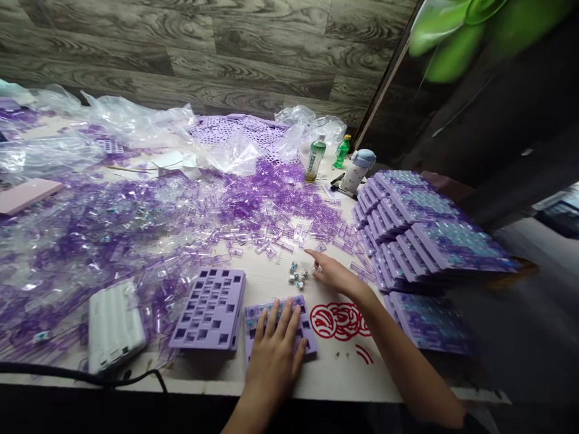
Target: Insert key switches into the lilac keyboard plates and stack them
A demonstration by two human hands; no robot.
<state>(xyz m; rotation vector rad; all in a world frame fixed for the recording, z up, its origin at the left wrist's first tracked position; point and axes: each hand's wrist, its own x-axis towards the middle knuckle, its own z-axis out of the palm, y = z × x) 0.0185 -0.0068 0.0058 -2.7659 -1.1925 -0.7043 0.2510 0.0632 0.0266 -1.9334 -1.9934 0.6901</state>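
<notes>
— Which trays have anything in them?

— The purple tray [298, 313] at 6 o'clock, near the table [266, 280] edge, has bluish switches in its far row; the rest is hidden under the left hand [274, 355]. Just beside it at 9 o'clock, the empty tray [210, 307] shows bare square holes. At 3 o'clock, the stacked trays [425, 235] lie in overlapping rows, and their top faces look full of blue-tinted switches.

— And the loose stuff?

— The clear purple pieces [136, 229] are heaped from 9 to 12 o'clock. The plastic bags [136, 117] lie crumpled behind them. A few loose switches [298, 276] sit on bare table at 12 o'clock of the covered tray.

— How do the hands stand?

— The left hand lies flat, palm down, on the covered tray. Its fingers are spread and point to 12 o'clock. It grips nothing.

— The right?

— The right hand [333, 275] comes in from 4 o'clock, just beside the loose switches. Its forefinger is stretched toward 10 o'clock and its other fingers are curled under. I cannot tell whether they pinch anything.

— Anything else?

— A white box [113, 325] is at 8 o'clock, and two green bottles [315, 158] are at 1 o'clock.
</notes>
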